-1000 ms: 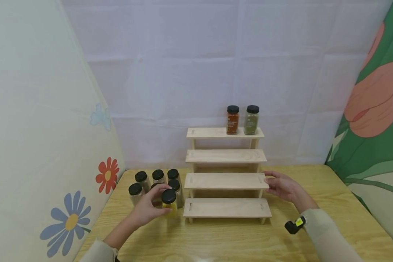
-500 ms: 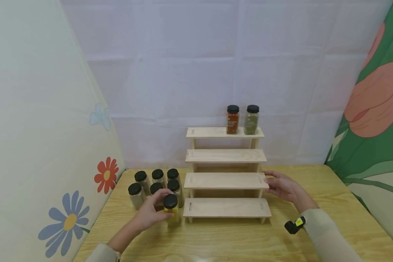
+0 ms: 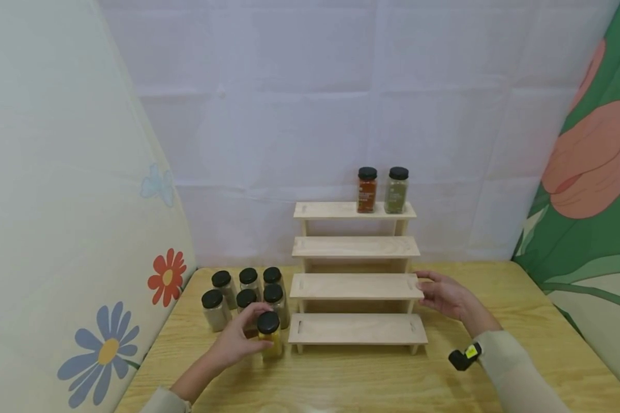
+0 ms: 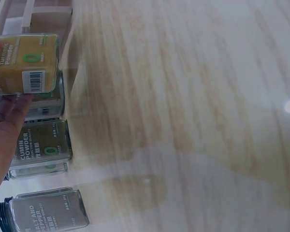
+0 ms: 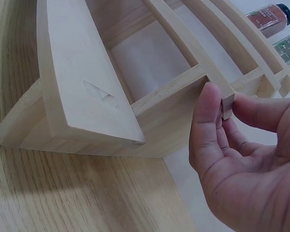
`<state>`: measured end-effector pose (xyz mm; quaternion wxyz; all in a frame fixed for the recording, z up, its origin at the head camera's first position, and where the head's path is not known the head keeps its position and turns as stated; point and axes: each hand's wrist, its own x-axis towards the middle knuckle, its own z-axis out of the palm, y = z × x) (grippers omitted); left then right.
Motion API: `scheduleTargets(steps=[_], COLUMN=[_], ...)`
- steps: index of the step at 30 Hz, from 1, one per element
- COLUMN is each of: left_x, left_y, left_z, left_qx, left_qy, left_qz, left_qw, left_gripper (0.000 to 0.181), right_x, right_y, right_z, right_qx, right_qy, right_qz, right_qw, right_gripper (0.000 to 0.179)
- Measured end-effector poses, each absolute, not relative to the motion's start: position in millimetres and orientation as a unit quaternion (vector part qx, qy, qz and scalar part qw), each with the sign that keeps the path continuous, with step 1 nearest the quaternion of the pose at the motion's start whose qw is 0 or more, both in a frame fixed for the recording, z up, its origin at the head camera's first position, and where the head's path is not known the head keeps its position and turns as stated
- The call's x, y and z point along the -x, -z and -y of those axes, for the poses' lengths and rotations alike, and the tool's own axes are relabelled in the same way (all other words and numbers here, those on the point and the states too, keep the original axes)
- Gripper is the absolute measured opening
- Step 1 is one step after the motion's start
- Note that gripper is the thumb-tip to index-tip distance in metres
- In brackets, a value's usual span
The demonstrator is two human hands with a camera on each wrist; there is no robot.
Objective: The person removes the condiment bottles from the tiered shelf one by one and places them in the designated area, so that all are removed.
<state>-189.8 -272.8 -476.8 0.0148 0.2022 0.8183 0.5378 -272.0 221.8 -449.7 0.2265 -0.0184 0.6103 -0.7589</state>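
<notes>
My left hand [image 3: 236, 343] grips a turmeric powder jar [image 3: 272, 344] with a black lid, fingers and thumb on opposite sides. In the left wrist view, the yellow jar's label and barcode face the camera; I cannot tell whether its base touches the table. Several similar spice jars stand close behind, including cumin powder [image 4: 43, 142] and salt and pepper [image 4: 46, 210]. My right hand [image 3: 446, 298] pinches the right end of the second step from the bottom on a wooden tiered rack [image 3: 359, 330], thumb and fingertips on opposite faces of the board [image 5: 212, 75].
On the rack's top step, toward its right, stand a red-orange spice jar [image 3: 367, 192] and a green one [image 3: 396, 192]. White cloth [image 3: 289, 115] hangs behind the wooden table [image 3: 341, 381]. Flower-printed panels border both sides.
My left hand has brought the turmeric jar slightly right and toward the front of the table, uncovering more of the jar lid behind it. My right hand stays at the rack.
</notes>
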Motion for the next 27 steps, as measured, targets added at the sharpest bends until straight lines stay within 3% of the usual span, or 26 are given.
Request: scheduleTargets(steps=[4, 13, 22, 27], left_x=[189.6, 191.0, 191.5, 191.5], left_y=[479.2, 487.2, 489.8, 484.5], left_z=[273.8, 276.7, 278.9, 278.2], left_qx=[-0.189, -0.179, -0.173, -0.207], left_qy=[-0.537, -0.534, -0.535, -0.505], left_qz=[-0.822, -0.826, -0.826, -0.838], left_qw=[0.025, 0.026, 0.027, 0.015], left_gripper=[0.063, 0.063, 0.067, 0.067], right_x=[271.7, 270.3, 270.9, 270.9], right_y=[449.5, 449.3, 450.0, 450.5], right_z=[-221.6, -221.9, -222.1, -222.1], right_qx=[0.018, 0.018, 0.022, 0.021], right_qy=[0.76, 0.765, 0.763, 0.767], right_qz=[-0.609, -0.602, -0.604, -0.6], right_qw=[0.226, 0.227, 0.228, 0.229], right_gripper=[0.052, 0.035, 0.045, 0.04])
